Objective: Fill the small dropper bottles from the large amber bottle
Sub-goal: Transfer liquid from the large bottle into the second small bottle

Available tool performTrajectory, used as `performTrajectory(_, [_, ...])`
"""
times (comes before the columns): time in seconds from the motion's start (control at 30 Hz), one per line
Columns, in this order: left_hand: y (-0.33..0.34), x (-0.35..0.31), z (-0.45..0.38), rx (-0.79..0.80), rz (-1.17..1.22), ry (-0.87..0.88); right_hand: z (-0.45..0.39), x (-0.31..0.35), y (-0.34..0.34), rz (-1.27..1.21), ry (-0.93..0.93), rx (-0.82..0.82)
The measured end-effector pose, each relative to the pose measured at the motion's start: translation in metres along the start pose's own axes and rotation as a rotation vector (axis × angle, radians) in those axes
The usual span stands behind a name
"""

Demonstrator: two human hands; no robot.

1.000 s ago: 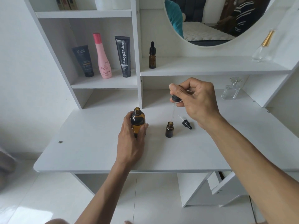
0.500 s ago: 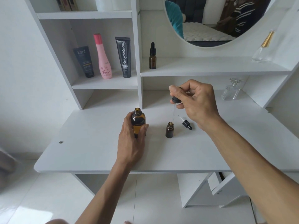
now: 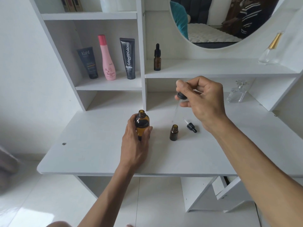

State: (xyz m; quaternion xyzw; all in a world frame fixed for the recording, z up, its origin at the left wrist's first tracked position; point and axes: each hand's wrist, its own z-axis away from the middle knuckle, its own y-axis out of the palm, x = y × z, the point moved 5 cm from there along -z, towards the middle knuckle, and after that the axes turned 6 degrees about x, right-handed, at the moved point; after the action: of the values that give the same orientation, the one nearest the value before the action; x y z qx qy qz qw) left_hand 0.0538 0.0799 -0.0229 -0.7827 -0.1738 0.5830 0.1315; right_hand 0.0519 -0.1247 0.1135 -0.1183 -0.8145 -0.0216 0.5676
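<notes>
Barely any movement: right hand [image 3: 203, 99] still pinches the dropper [image 3: 181, 96] above the small bottle [image 3: 174, 132]; left hand [image 3: 136, 141] clasps the amber bottle [image 3: 142, 122] — centre the tip, squeeze slowly.

The large amber bottle [image 3: 142, 122] stands upright and uncapped on the white desk. To its right stands a small open dropper bottle [image 3: 174, 132], its dropper cap [image 3: 191, 126] lying just beside. A capped small bottle [image 3: 157, 58] stands on the shelf.
</notes>
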Motion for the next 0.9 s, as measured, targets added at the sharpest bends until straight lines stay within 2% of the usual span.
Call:
performTrajectory(0.33, [0.001,0.000,0.000,-0.002,-0.012,-0.008,-0.015,0.030,0.048,-0.212,-0.062,0.026])
performTrajectory(0.9, [0.001,0.000,-0.001,0.003,0.009,0.008,-0.020,0.018,0.083,-0.105,-0.049,0.157])
